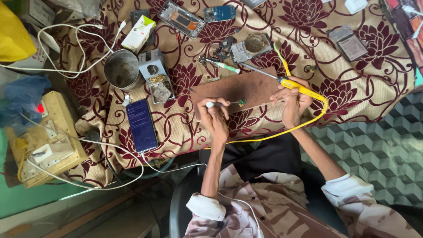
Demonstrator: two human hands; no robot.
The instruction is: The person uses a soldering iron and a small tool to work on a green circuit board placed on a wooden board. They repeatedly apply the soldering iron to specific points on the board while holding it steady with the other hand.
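Two hands work over the brown board [238, 88]: left hand [214, 115] fingers pinch tweezers [222, 103] on a tiny, fragile part; right hand [294, 100] fingers wrap the light, stiff yellow soldering iron [299, 87] by its handle.

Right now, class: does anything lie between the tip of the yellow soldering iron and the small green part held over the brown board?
Nothing visible does. The right hand holds the yellow soldering iron, its tip pointing away up-left. The left hand holds a tool at the small green part. Only bare brown board lies between them.
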